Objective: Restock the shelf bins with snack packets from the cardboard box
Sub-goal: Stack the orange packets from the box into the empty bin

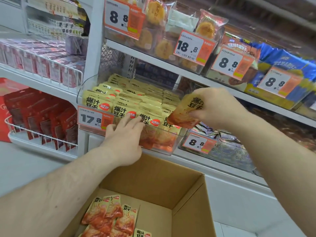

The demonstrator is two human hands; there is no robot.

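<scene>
My left hand [124, 134], fingers flat, presses the front packets [145, 120] back in the bin [177, 144]. Right hand [217, 106] pinches one packet [185, 112] over the bin's right edge. Bin is crammed; forcing it in could pop neighbours out. Box [188, 202] below holds more.

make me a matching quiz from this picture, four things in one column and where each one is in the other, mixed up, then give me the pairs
Things:
1. left hand
2. right hand
3. cardboard box
4. 17.8 price tag

Places:
A. below the shelf, a few packets inside
B. front of the clear bin, left corner
C. holding one packet above the bin
D. fingers on the front row of packets

Pairs: 1-D, 2-C, 3-A, 4-B
</scene>
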